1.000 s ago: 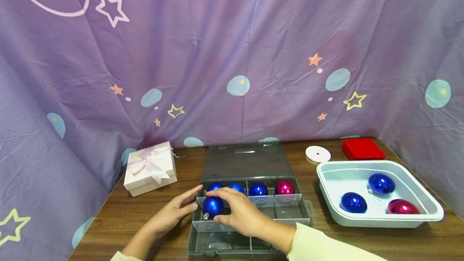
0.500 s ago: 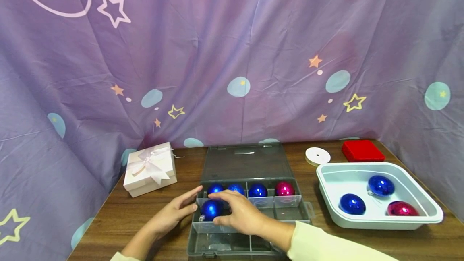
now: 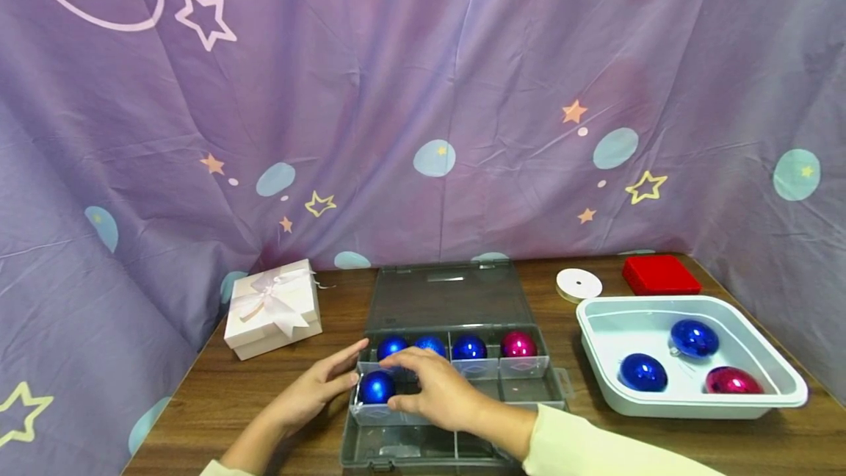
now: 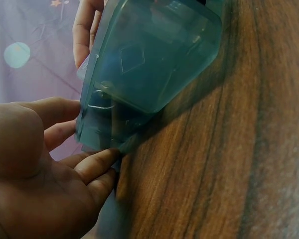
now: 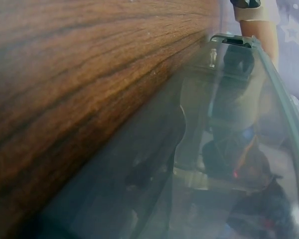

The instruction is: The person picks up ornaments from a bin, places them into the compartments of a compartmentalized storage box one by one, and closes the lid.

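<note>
A blue Christmas ball point(image 3: 377, 388) sits in the left compartment of the middle row of a see-through grey divider box point(image 3: 396, 443). My right hand point(image 3: 446, 391) hovers over that compartment, fingers bent and spread, with the fingertips at the ball's right side. My left hand point(image 3: 313, 391) is at the box's left wall; in the left wrist view its relaxed fingers point(image 4: 97, 167) touch the wall. Along the back row lie more blue balls point(image 3: 470, 347) and a magenta ball point(image 3: 518, 344). The right wrist view shows mostly the box's clear side wall point(image 5: 229, 149).
The lid point(image 3: 449, 296) lies flipped back behind the box. At right, a pale tray point(image 3: 595, 380) holds two blue balls point(image 3: 643, 372) and a magenta ball point(image 3: 734, 380). Behind it are a white ribbon spool point(image 3: 579, 283) and a red box point(image 3: 661, 275). A white gift box point(image 3: 272, 307) stands left.
The blue ball has gone from between my right fingers down and left into the compartment, its silver cap turning out of sight. Both hands stay nearly where they were.
</note>
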`<state>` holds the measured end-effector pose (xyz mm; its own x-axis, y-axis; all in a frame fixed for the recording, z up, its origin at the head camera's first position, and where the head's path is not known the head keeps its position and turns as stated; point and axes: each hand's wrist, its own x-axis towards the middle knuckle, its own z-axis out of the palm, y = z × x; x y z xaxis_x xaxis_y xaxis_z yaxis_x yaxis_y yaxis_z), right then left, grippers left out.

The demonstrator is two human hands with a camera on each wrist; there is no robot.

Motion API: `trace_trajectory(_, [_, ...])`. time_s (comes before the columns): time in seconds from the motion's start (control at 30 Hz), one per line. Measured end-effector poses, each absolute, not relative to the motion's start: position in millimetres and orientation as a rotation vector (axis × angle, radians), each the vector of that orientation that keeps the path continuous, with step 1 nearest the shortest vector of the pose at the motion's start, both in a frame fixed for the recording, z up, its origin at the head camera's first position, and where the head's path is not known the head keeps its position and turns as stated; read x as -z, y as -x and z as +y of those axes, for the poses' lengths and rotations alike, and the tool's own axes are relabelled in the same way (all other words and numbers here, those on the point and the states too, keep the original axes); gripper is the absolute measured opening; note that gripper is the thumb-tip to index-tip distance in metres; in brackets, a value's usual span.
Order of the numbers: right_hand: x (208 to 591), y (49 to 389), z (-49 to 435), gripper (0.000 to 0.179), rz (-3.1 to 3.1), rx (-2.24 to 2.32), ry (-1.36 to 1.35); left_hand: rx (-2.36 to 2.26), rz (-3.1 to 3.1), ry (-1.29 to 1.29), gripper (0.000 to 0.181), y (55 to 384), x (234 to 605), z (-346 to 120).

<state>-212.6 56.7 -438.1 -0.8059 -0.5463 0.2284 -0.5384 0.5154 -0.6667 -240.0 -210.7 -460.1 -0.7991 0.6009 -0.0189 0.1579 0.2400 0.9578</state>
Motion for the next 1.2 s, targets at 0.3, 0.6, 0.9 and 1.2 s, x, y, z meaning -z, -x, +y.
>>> trace_trajectory(0.3, [439, 213, 57, 0.052, 2.730, 1.199, 0.971, -1.577, 2.126, -0.626, 0.062, 241, 462, -210])
trace_trajectory(0.6, [439, 213, 57, 0.053, 2.732, 1.197, 0.972, -1.544, 2.163, -0.629, 0.064, 240, 460, -209])
trace_trajectory(0.9, [437, 214, 56, 0.054, 2.719, 1.252, 0.958, -1.546, 2.173, -0.689, 0.068, 242, 463, -209])
trace_trajectory(1.2, [429, 214, 62, 0.056, 2.641, 1.347, 0.924, -1.558, 2.172, -0.694, 0.068, 242, 464, -209])
